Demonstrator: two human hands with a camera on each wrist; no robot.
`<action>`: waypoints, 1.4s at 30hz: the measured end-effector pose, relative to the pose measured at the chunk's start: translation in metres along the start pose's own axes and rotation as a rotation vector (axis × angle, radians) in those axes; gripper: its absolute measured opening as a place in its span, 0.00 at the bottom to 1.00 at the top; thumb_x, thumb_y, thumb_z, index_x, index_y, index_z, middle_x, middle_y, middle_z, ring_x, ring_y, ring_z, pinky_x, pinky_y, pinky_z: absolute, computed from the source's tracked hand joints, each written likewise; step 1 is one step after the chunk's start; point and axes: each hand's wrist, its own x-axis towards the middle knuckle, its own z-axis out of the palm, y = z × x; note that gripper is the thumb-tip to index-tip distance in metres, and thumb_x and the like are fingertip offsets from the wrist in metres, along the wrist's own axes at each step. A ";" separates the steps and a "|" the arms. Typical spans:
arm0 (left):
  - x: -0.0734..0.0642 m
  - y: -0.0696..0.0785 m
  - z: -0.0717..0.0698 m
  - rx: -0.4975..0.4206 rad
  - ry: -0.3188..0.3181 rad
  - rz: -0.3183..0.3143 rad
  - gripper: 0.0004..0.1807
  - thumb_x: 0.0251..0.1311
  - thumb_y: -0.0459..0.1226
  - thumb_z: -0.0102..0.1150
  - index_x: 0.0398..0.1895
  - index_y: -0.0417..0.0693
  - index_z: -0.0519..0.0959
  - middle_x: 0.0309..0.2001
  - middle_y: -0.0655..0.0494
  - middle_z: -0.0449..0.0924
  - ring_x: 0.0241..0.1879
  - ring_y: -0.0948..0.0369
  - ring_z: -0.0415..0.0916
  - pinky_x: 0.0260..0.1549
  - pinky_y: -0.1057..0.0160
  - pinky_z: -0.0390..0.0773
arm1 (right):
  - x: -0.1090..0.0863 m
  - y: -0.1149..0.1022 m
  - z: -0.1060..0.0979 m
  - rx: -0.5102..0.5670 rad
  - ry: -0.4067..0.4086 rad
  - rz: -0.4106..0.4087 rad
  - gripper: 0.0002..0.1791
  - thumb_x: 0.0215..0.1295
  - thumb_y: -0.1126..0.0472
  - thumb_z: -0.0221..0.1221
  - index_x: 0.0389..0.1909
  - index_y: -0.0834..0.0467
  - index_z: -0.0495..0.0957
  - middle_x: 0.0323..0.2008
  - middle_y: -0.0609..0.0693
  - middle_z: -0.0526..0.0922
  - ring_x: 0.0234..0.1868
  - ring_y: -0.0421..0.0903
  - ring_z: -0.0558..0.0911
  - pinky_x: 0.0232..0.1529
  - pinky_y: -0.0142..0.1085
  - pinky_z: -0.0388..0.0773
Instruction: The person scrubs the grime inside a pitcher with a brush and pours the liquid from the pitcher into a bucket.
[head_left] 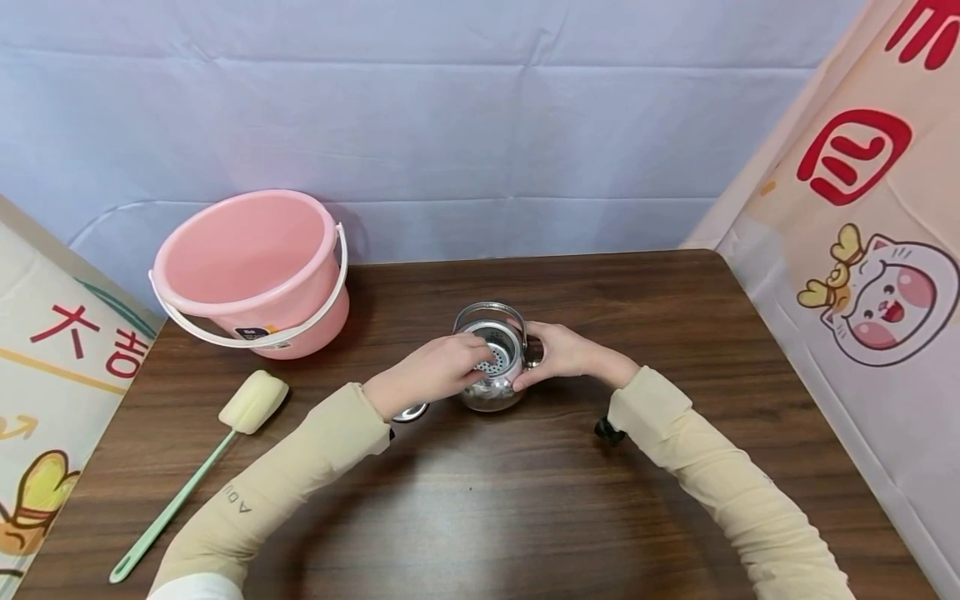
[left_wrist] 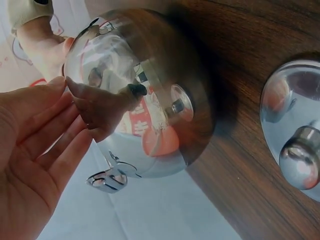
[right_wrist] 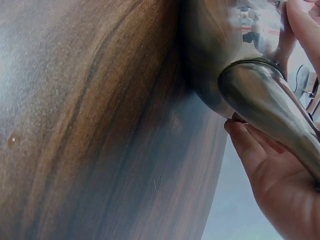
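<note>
A shiny steel teapot (head_left: 493, 395) stands on the table, its hoop handle (head_left: 483, 306) raised. A perforated tea strainer (head_left: 498, 360) sits in its round mouth. My left hand (head_left: 438, 368) reaches over the mouth from the left, thumb and fingertips pinching at the strainer's rim. From the right, my right hand (head_left: 561, 353) holds the teapot's side, its fingers and thumb around the spout (right_wrist: 267, 92). Beside the teapot lies a steel lid (left_wrist: 282, 122) with a round knob (left_wrist: 302, 162), mostly covered by my left wrist in the head view.
A pink bucket (head_left: 315, 325) with a white handle stands at the back left. In front of it lies a sponge brush (head_left: 253, 402) with a long green handle. A pale cloth (head_left: 600, 150) hangs behind the dark wooden table (head_left: 480, 517).
</note>
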 end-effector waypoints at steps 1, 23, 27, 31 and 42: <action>0.000 0.001 0.000 0.007 -0.005 -0.001 0.07 0.51 0.32 0.62 0.35 0.43 0.79 0.34 0.55 0.77 0.37 0.61 0.75 0.39 0.64 0.74 | 0.000 0.000 0.000 0.000 0.000 0.000 0.47 0.40 0.52 0.72 0.62 0.60 0.63 0.55 0.55 0.71 0.56 0.49 0.73 0.54 0.40 0.69; 0.005 0.005 0.001 -0.003 -0.134 -0.044 0.04 0.58 0.34 0.55 0.29 0.45 0.80 0.28 0.57 0.77 0.30 0.62 0.75 0.34 0.61 0.74 | 0.000 0.000 0.000 -0.023 0.011 -0.001 0.48 0.38 0.51 0.72 0.62 0.60 0.63 0.55 0.54 0.72 0.55 0.48 0.73 0.54 0.40 0.69; 0.005 0.007 -0.001 -0.021 -0.139 -0.055 0.05 0.58 0.34 0.55 0.28 0.45 0.80 0.27 0.57 0.77 0.29 0.61 0.76 0.33 0.61 0.74 | 0.000 0.001 0.000 -0.019 0.010 -0.002 0.47 0.39 0.51 0.72 0.61 0.59 0.64 0.54 0.53 0.73 0.55 0.47 0.73 0.54 0.40 0.69; 0.006 0.008 -0.002 -0.019 -0.147 -0.065 0.05 0.58 0.34 0.55 0.28 0.45 0.80 0.27 0.57 0.77 0.29 0.62 0.76 0.33 0.61 0.75 | 0.000 0.000 0.000 -0.008 0.007 -0.006 0.45 0.39 0.52 0.72 0.61 0.60 0.64 0.54 0.53 0.73 0.55 0.47 0.73 0.54 0.40 0.69; 0.009 0.007 -0.003 0.005 -0.152 -0.100 0.03 0.55 0.35 0.58 0.27 0.49 0.81 0.25 0.61 0.77 0.26 0.64 0.73 0.30 0.62 0.74 | -0.001 -0.001 0.000 -0.008 0.009 -0.007 0.45 0.39 0.52 0.72 0.60 0.59 0.65 0.53 0.53 0.73 0.55 0.47 0.73 0.54 0.39 0.69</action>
